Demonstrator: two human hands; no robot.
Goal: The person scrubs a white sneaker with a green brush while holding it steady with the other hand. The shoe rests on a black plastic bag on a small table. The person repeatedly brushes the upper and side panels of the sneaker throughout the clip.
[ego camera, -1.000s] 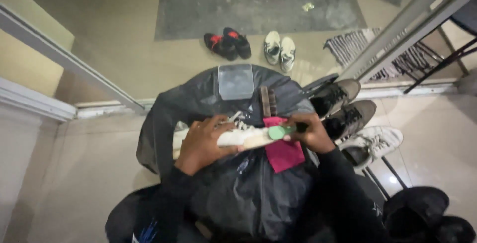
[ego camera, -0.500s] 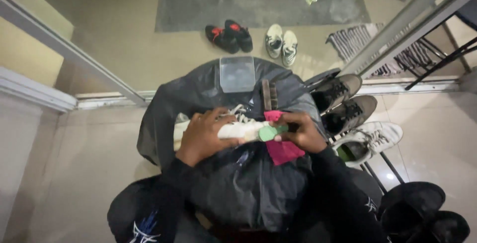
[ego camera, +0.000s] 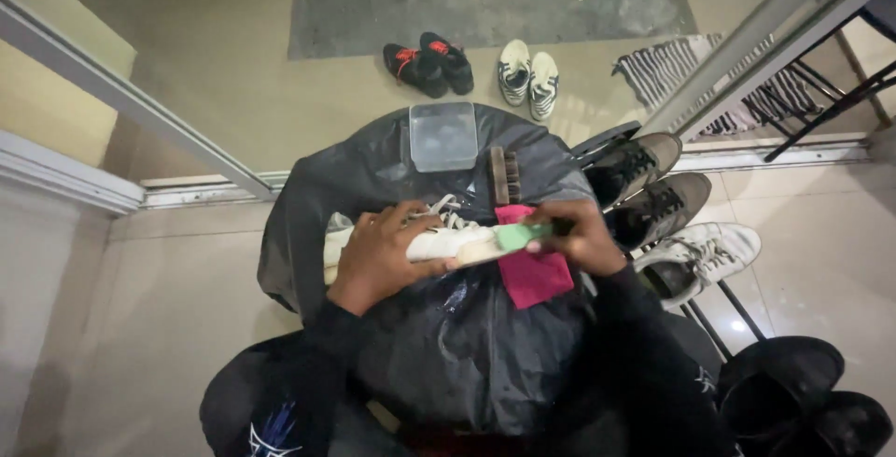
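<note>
My left hand (ego camera: 381, 256) grips a white sneaker (ego camera: 448, 242) lying on its side across a black plastic sheet (ego camera: 448, 354) that covers a round surface. My right hand (ego camera: 581, 238) holds a small green brush (ego camera: 523, 236) with its head against the sneaker's toe end. A pink cloth (ego camera: 534, 275) lies under the right hand. The sneaker's heel is hidden by my left hand.
A clear plastic tub (ego camera: 443, 136) and a brown wooden brush (ego camera: 504, 175) sit at the sheet's far edge. Two grey shoes (ego camera: 653, 186) and a white sneaker (ego camera: 705, 256) rest on a rack at right. Beyond the sliding door track (ego camera: 187, 154) stand black-red shoes (ego camera: 429, 63), white shoes (ego camera: 527, 72).
The green brush has slid slightly right along the sneaker's toe end and back, my right hand shifting with it. My left hand stays put on the shoe.
</note>
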